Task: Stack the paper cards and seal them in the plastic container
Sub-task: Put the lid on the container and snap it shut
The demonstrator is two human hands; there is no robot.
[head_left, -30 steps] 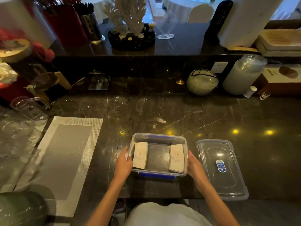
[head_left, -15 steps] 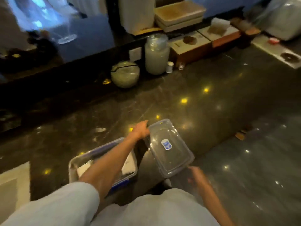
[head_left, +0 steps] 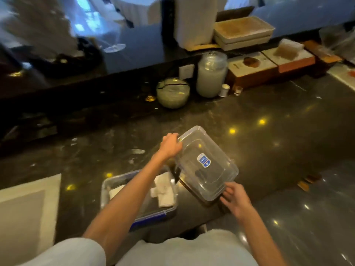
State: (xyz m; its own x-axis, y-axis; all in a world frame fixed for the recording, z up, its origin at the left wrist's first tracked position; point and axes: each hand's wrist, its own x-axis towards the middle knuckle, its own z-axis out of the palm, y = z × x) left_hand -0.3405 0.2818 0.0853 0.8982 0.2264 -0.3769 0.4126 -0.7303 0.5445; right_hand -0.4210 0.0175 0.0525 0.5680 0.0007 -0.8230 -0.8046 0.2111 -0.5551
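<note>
A clear plastic lid (head_left: 208,166) with a blue label lies tilted on the dark counter, right of the clear plastic container (head_left: 107,189). My left hand (head_left: 171,145) reaches across the container and grips the lid's far corner. My right hand (head_left: 235,198) has its fingers on the lid's near corner at the counter's edge. White paper cards (head_left: 163,191) lie inside the container at its right end, with more at the left end (head_left: 116,191). My left forearm hides the container's middle. A blue clip shows on its near side.
A grey placemat (head_left: 25,212) lies at the left. At the back stand a round glass bowl (head_left: 172,93), a frosted jar (head_left: 211,75), a small shot glass (head_left: 237,91), boxes (head_left: 253,72) and stacked trays (head_left: 243,32). The counter edge runs diagonally at the right, above the shiny floor.
Both hands left the container's sides. The view swung right. My left hand reached across to the lid's far corner, and my right hand came up to its near corner.
</note>
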